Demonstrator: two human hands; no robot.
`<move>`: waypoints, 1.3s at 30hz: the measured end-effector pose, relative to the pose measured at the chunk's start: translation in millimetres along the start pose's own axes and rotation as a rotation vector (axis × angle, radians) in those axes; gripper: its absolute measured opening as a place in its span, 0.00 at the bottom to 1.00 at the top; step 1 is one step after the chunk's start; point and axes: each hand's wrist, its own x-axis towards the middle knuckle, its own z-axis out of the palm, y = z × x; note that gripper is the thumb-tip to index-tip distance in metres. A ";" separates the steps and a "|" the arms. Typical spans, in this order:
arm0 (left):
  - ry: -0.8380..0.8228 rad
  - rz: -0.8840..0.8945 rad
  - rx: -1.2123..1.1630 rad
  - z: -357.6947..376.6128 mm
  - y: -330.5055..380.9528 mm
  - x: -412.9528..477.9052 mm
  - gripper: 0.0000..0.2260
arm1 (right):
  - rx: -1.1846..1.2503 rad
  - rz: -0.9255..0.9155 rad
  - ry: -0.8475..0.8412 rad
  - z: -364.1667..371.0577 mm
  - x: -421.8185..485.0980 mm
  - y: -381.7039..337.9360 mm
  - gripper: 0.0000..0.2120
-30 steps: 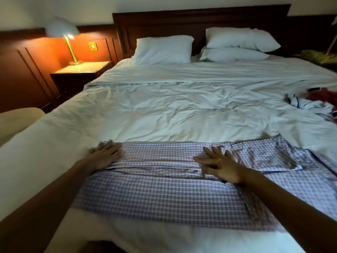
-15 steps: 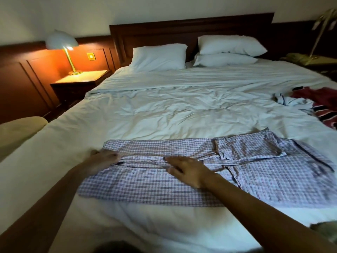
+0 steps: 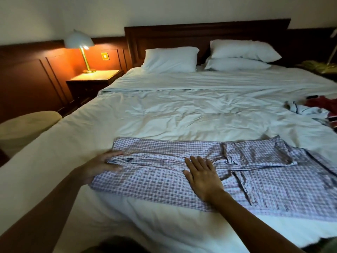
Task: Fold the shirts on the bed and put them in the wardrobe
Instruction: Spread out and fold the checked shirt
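Now I see the left hand [image 3: 99, 166] pinching the purple-checked cotton shirt [image 3: 160, 181]; the right hand [image 3: 204, 178] presses it, fingers straight.

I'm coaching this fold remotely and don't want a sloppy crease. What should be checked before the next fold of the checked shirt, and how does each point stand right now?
1. The checked shirt lies flat on the bed: not ok, wrinkles bunch along its middle.
2. The right hand presses the shirt's middle with straight fingers: ok.
3. The left hand grips the shirt's left end: ok.
4. The sleeve is folded onto the shirt's body: ok.
5. The crumpled clothes at the far right lie apart from the shirt: ok.
6. The wardrobe is open and ready: cannot tell, it is not in view.
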 end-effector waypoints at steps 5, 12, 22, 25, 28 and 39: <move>0.216 -0.009 -0.026 14.3 -1.6 8.4 0.20 | 0.017 0.001 -0.016 -1.7 0.8 -1.5 0.50; 0.319 -0.011 0.036 17.4 44.7 21.1 0.28 | 0.070 -0.006 -0.119 -13.4 2.8 -0.7 0.50; 0.622 -0.156 0.132 38.8 1.2 23.9 0.25 | 0.113 -0.045 -0.143 -19.0 2.4 6.0 0.52; 0.648 -0.087 -0.049 41.8 -6.1 17.0 0.14 | 0.101 -0.050 -0.131 -17.6 0.3 6.0 0.51; 0.672 -0.067 -0.153 43.5 -1.8 13.5 0.14 | 0.077 -0.054 -0.105 -18.1 -1.7 3.5 0.51; 0.620 0.194 0.725 61.7 134.9 9.1 0.13 | 0.169 -0.041 0.022 -73.4 -2.3 47.2 0.33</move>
